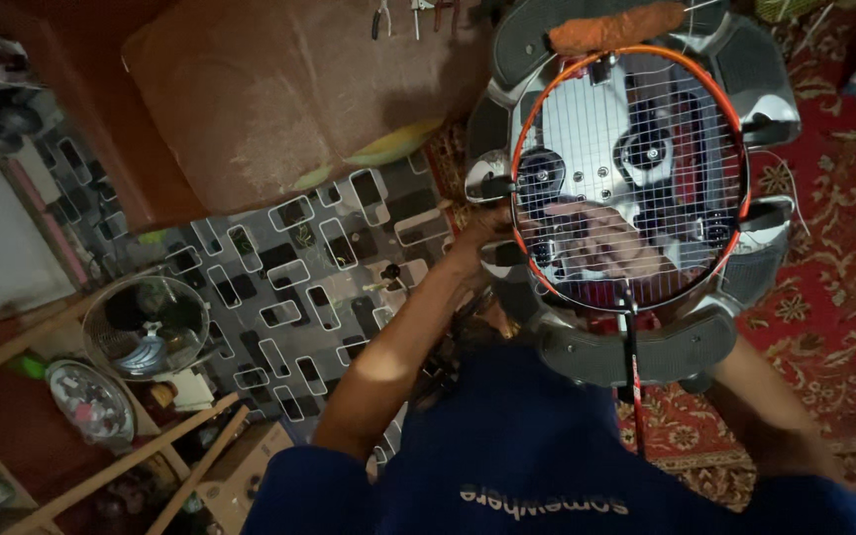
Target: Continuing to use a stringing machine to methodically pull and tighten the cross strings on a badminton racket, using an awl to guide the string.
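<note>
Racket [630,176]: an orange-framed badminton racket lies flat, clamped on a stringing machine [636,337]; its head fills the machine's turntable and its dark shaft [633,372] runs down toward the person's chest.
Long axis: from the head's far tip near the top of the view straight back to the person, so the handle end points at the body.
Left hand [482,230]: at the left rim of the racket head, beside the side clamp [492,186]; the forearm comes up from the lower left. It touches or sits just against the frame; whether the fingers are curled on something I cannot tell, as the hand is dark and partly hidden.
Right hand [601,238]: under the string bed, seen through the strings in the lower half of the head; fingers spread and pointing left, not closed on anything that shows.
Nearer hand: the right one is inside the frame's outline, the left one at its edge.
Strings: grid of mains and crosses looks filled over most of the head.
Around: patterned red carpet [844,287] to the right, a brown tabletop [279,89] with pliers [380,18] behind, a small fan [146,325] on the floor at left.
</note>
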